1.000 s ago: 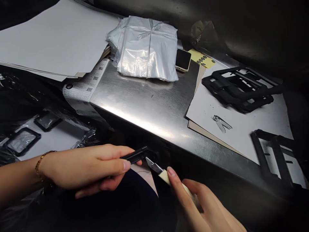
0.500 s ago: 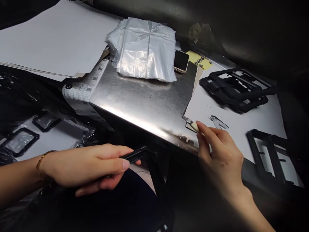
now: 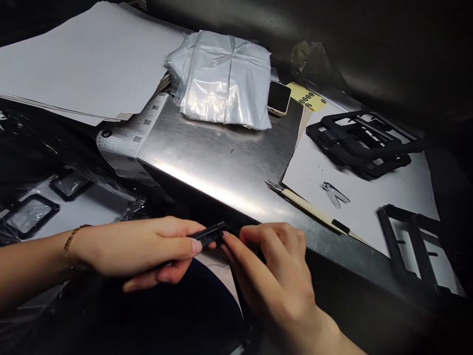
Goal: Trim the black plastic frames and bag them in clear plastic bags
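My left hand (image 3: 148, 249) is closed on one side of a black plastic frame (image 3: 209, 235), thumb on top, in front of the metal table. At the frame's near corner, my right hand (image 3: 275, 271) has its fingers bent around the edge, with the index fingertip against the corner. The hand hides much of the frame's right side. A craft knife with a long cream handle (image 3: 305, 203) lies along the table's front edge, blade pointing left. Just behind it, small silver snips (image 3: 334, 194) rest on white paper (image 3: 354, 217).
Tied plastic bags (image 3: 225, 84) sit on the metal table (image 3: 210, 153), beside a phone (image 3: 279, 97) and a yellow sticker sheet (image 3: 306, 96). More black frames (image 3: 362, 140) are stacked at right. Large white sheets (image 3: 88, 59) lie back left, bagged frames (image 3: 33, 215) lower left.
My right hand has put the craft knife down on the table edge and moved left and down to the black plastic frame. My left hand keeps its hold, nearly unmoved.
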{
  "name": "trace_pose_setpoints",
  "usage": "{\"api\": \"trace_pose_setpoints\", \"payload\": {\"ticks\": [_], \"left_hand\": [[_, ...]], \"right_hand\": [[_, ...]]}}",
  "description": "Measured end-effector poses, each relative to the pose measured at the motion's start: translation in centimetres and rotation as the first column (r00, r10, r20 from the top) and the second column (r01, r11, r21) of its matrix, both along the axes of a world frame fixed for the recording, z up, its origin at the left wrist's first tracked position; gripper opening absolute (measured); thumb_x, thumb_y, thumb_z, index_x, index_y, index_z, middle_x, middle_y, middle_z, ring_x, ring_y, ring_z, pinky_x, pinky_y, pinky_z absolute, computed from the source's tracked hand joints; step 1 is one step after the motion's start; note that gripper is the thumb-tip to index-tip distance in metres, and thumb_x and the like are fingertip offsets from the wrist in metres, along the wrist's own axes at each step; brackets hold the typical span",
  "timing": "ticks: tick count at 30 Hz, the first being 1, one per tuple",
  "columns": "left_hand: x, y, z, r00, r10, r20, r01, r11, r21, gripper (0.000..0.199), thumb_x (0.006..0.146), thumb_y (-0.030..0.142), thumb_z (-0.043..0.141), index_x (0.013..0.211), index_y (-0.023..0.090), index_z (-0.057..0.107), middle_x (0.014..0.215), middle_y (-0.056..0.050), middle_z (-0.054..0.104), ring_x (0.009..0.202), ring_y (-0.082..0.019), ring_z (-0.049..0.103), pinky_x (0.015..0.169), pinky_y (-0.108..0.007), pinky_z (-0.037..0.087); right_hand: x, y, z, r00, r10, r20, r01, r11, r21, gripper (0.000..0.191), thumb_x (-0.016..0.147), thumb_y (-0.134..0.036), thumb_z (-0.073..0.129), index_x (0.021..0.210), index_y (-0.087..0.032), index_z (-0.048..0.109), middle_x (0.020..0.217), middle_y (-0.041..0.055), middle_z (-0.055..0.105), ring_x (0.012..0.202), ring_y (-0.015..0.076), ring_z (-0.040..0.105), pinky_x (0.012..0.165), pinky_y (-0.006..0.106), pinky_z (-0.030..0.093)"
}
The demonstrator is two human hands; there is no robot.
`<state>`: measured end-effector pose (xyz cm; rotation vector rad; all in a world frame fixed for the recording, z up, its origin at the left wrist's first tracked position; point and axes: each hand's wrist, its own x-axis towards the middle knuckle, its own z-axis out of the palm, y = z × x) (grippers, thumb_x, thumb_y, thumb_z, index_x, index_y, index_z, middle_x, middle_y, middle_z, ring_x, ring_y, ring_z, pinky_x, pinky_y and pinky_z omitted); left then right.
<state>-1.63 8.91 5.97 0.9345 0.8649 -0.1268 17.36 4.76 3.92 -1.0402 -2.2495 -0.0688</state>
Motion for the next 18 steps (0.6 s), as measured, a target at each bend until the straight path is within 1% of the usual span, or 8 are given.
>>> {"api": "trace_pose_setpoints", "payload": {"ticks": [4,10,13,16,18], "left_hand": [[-0.1,0.0,-0.3,1.0,0.0,0.006,0.0,1.0,0.009,0.021,0.087,0.033,0.031,0.073,0.02,0.039,0.056,0.008,0.043,0.028,0.0,0.03,0.028,-0.011,0.021],[-0.4,-0.2,-0.2,1.0,0.004,-0.003,-0.004,1.0,0.008,0.021,0.087,0.035,0.031,0.076,0.019,0.039,0.057,0.008,0.043,0.029,0.001,0.029,0.028,-0.01,0.021],[-0.4,-0.2,-0.2,1.0,-0.011,-0.004,0.011,1.0,0.021,0.023,0.087,0.037,0.03,0.076,0.019,0.04,0.057,0.008,0.043,0.029,0.001,0.03,0.028,-0.011,0.021],[-0.4,-0.3,-0.3,1.0,-0.001,-0.03,0.001,1.0,0.009,0.025,0.086,0.04,0.031,0.084,0.018,0.042,0.057,0.007,0.044,0.029,0.0,0.03,0.029,-0.011,0.023],[-0.4,-0.3,-0.5,0.999,0.013,-0.043,-0.013,1.0,-0.004,0.027,0.086,0.043,0.031,0.086,0.018,0.043,0.057,0.007,0.044,0.029,0.0,0.03,0.03,-0.011,0.024]], "right_hand": [[-0.6,0.6,-0.2,0.996,-0.004,0.086,0.0,0.999,0.036,0.009,0.071,-0.002,0.057,0.072,-0.002,0.065,0.061,0.0106,0.058,0.061,0.0178,0.046,0.052,0.034,0.033],[-1.0,0.1,-0.2,0.995,-0.034,0.097,0.028,0.998,0.06,0.006,0.069,-0.002,0.058,0.069,-0.003,0.065,0.061,0.011,0.059,0.059,0.0181,0.047,0.053,0.034,0.032],[-1.3,0.1,-0.2,0.987,-0.042,0.153,0.03,0.996,0.079,0.007,0.069,-0.002,0.058,0.068,-0.004,0.064,0.062,0.0112,0.06,0.059,0.0193,0.047,0.052,0.034,0.031],[-1.4,0.4,-0.3,0.978,-0.048,0.203,0.027,0.994,0.108,0.008,0.07,-0.003,0.057,0.068,-0.005,0.064,0.063,0.0103,0.06,0.059,0.0201,0.047,0.053,0.034,0.029],[-1.4,0.6,-0.5,0.985,-0.044,0.17,0.027,0.994,0.104,0.008,0.069,-0.002,0.057,0.065,-0.006,0.063,0.06,0.0096,0.058,0.059,0.0192,0.045,0.053,0.034,0.028]]}}
